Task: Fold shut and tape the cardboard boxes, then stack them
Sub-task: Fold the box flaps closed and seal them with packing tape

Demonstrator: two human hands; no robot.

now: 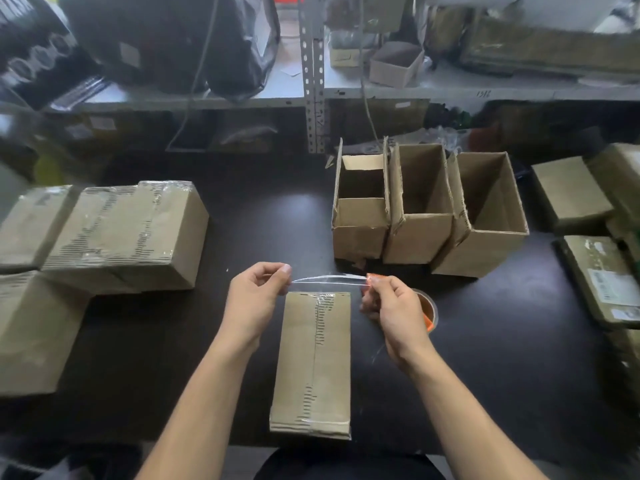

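A closed cardboard box (313,362) lies lengthwise in front of me on the dark table, with clear tape along its middle seam. My left hand (254,299) pinches the free end of a clear tape strip (329,279) stretched just above the box's far end. My right hand (394,310) grips an orange tape dispenser with its roll (427,311) at the strip's other end. Three open boxes (420,206) stand upright behind the hands, to the right.
Taped boxes (124,233) lie in a group on the left. More closed boxes (595,265) sit along the right edge. A metal shelf (313,71) with bags and cartons runs behind the table (270,230).
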